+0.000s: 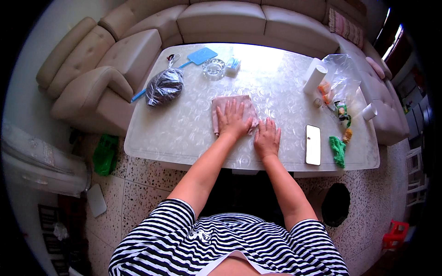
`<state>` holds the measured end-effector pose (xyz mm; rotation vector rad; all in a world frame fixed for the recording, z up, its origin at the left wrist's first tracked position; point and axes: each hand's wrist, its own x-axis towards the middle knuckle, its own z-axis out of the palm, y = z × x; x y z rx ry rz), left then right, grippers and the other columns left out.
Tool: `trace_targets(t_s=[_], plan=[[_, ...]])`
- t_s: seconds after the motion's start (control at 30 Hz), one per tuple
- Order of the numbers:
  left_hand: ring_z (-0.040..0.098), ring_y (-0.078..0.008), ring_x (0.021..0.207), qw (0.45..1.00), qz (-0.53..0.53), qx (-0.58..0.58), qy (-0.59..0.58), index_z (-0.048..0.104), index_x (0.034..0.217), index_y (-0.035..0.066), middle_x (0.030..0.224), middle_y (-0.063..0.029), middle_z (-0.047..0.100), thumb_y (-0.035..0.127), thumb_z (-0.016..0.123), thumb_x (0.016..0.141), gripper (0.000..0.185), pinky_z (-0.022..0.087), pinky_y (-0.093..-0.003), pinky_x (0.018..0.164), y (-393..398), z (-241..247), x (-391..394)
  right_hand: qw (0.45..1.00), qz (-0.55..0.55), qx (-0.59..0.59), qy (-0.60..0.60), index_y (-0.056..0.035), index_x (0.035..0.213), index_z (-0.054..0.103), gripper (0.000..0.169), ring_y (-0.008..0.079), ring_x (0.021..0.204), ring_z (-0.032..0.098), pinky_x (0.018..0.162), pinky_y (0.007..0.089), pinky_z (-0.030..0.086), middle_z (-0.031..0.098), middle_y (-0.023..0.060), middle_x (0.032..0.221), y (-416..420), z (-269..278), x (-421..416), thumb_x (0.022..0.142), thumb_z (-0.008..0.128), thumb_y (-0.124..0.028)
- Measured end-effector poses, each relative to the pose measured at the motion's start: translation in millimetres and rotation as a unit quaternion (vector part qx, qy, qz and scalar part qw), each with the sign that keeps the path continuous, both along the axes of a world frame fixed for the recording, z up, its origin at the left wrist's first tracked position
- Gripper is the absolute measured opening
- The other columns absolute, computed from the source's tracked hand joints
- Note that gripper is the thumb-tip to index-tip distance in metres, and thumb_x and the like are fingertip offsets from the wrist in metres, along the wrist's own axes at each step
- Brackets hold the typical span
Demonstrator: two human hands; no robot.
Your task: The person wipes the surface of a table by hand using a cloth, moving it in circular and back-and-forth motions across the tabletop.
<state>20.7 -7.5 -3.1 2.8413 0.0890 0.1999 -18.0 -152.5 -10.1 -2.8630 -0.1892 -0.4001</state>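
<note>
A folded pink cloth (249, 108) lies flat on the table (179, 131), which has a pale, shiny, rose-patterned surface. Resting palm down on the cloth is my left hand (230, 119), its fingers spread and its thumb towards the cloth's right edge. Part of the cloth is hidden under that hand. My right hand (267, 138) lies flat on the tabletop just right of the cloth's lower right corner, fingers slightly apart. Its thumb side is close to the cloth's edge; whether they touch I cannot tell. Neither hand grips anything.
On the left are a dark plastic-wrapped bundle (165, 87), a blue fly swatter (202, 56) and a glass ashtray (213, 68). Rightward lie a phone (313, 145), a green cloth (337, 151), a white roll (315, 78) and a clear plastic bag (342, 70). A sofa (221, 20) curves behind.
</note>
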Motion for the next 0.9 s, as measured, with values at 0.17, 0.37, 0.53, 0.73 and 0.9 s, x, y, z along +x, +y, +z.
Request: trace_targets(t_s=[0.17,0.37,0.53,0.73,0.9], plan=[[0.01,-0.0288,0.147,1.0,-0.003,0.016,-0.003,0.035,0.148,0.02,0.158,-0.0092,0.021,0.061,0.045,0.086,0.075,-0.007,-0.0593,0.113,-0.8,-2.1,-11.1,1.0,-0.007,0.001,0.014,-0.0131,0.134,0.052,0.044,0.0294,0.14,0.032,0.114,0.053,0.018,0.042,0.0144,0.146,1.2,2.0,-1.0,0.093,0.046,-0.028],[0.012,-0.0301,0.147,1.0,-0.017,0.006,-0.01,0.034,0.149,0.019,0.159,-0.0107,0.019,0.058,0.043,0.087,0.073,-0.006,-0.061,0.113,-0.8,-3.6,-26.8,1.0,-0.012,0.009,0.026,-0.0136,0.135,0.052,0.045,0.0288,0.141,0.031,0.115,0.0519,0.017,0.041,0.0142,0.147,1.9,5.4,-1.7,0.092,0.045,-0.027],[0.012,-0.0296,0.147,1.0,-0.02,0.006,-0.014,0.034,0.149,0.019,0.159,-0.0109,0.019,0.057,0.044,0.087,0.073,-0.005,-0.0605,0.113,-1.1,-0.9,-41.5,0.999,-0.014,0.005,0.039,-0.0144,0.136,0.05,0.046,0.0281,0.141,0.03,0.115,0.0516,0.017,0.041,0.0132,0.148,3.1,10.4,-3.5,0.092,0.044,-0.026],[0.01,-0.0281,0.148,1.0,-0.023,0.008,-0.006,0.034,0.149,0.019,0.159,-0.0101,0.018,0.061,0.045,0.086,0.076,-0.006,-0.0592,0.113,-1.7,-3.5,-54.9,0.999,-0.013,0.01,0.042,-0.0152,0.136,0.05,0.045,0.0271,0.141,0.03,0.115,0.051,0.017,0.04,0.0117,0.148,1.4,9.7,-3.6,0.094,0.043,-0.027],[0.01,-0.0277,0.148,1.0,-0.025,0.013,-0.011,0.034,0.149,0.02,0.159,-0.0102,0.019,0.061,0.045,0.086,0.076,-0.005,-0.0592,0.113,-1.6,-3.9,-68.0,0.999,-0.014,0.0,0.033,-0.0154,0.135,0.051,0.044,0.0261,0.141,0.031,0.115,0.0503,0.018,0.042,0.0106,0.147,1.6,6.8,-3.0,0.094,0.044,-0.029]])
